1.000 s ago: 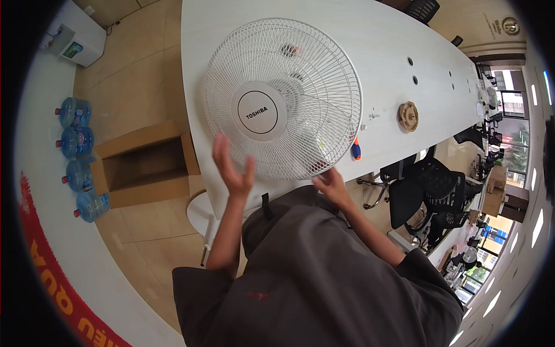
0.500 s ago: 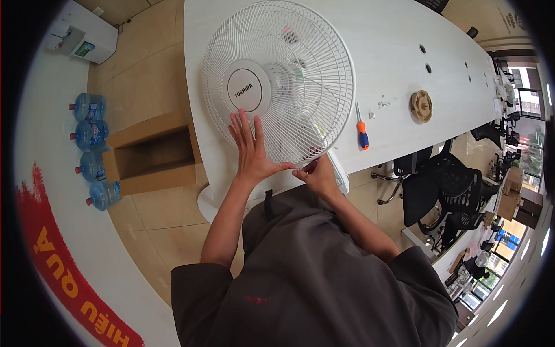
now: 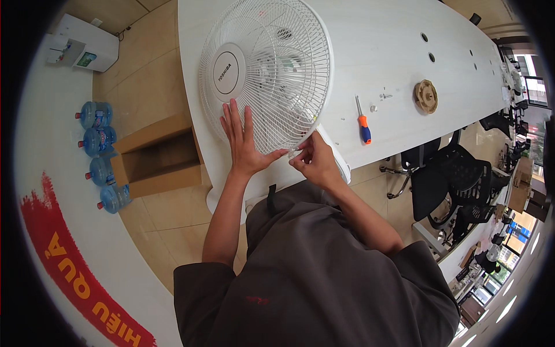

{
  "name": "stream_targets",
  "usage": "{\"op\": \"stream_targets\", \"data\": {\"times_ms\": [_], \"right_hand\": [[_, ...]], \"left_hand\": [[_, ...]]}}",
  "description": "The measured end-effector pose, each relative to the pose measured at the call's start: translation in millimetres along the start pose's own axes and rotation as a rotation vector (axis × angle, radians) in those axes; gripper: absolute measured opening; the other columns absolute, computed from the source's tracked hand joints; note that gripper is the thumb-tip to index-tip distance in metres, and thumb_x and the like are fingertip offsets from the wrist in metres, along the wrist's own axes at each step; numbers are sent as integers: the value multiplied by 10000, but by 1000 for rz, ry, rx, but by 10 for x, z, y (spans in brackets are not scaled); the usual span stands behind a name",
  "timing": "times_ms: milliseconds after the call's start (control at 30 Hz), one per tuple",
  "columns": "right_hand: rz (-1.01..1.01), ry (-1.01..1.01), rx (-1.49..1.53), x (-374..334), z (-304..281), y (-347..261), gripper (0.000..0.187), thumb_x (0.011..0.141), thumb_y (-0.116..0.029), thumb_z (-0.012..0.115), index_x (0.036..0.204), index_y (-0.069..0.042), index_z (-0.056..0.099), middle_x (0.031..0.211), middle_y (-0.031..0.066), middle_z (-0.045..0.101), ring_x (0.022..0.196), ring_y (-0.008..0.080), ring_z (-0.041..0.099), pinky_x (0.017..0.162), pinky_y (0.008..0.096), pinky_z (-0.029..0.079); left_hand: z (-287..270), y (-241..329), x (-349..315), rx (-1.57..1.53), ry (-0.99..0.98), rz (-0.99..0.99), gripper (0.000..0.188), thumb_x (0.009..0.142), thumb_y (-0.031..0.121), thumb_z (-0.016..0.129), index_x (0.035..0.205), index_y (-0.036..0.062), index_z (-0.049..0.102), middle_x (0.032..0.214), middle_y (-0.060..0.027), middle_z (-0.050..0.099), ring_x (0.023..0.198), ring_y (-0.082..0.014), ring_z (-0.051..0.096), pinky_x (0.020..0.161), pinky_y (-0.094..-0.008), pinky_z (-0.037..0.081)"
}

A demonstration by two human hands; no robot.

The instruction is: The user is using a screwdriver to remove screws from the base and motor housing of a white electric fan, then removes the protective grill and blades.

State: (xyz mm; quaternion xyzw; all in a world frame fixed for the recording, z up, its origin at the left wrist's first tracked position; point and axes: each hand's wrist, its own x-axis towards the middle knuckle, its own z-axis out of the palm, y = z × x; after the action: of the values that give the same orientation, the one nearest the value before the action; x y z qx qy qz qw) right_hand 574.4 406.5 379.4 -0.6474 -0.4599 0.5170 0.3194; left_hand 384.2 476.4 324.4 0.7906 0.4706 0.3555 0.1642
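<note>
The white fan cage (image 3: pixel 267 78) is standing at the frame's upper centre. The left hand (image 3: pixel 243 151), nearer, is resting spread over its lower front; the right hand (image 3: pixel 319 166) is curling by its bottom rim, any pinch unclear.

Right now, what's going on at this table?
A person's left hand is spread over the near part of a white fan grille. The right hand has its fingertips bunched at the rim; whether they pinch anything can't be made out. To the right, a screwdriver and a round brown part lie on the white table.
</note>
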Motion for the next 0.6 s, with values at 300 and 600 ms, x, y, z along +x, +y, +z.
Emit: {"op": "stream_targets", "data": {"times_ms": [300,600], "right_hand": [[136,-93,742,23,-5,279,389,857,17,694,1209,30,528,1037,68,591,885,117,601,787,267,493],[-1,-82,780,81,191,273,286,879,-9,694,1112,25,531,988,63,602,860,74,593,768,205,493]], "left_hand": [[-89,2,113,4,-15,-15,1285,631,735,735,1537,33,153,1584,-267,101,1465,-465,76,1151,-608,72],[-101,-22,169,-14,-12,-26,1287,628,746,729,1530,22,166,1577,-268,133,1462,-457,101,1155,-590,88]]}}
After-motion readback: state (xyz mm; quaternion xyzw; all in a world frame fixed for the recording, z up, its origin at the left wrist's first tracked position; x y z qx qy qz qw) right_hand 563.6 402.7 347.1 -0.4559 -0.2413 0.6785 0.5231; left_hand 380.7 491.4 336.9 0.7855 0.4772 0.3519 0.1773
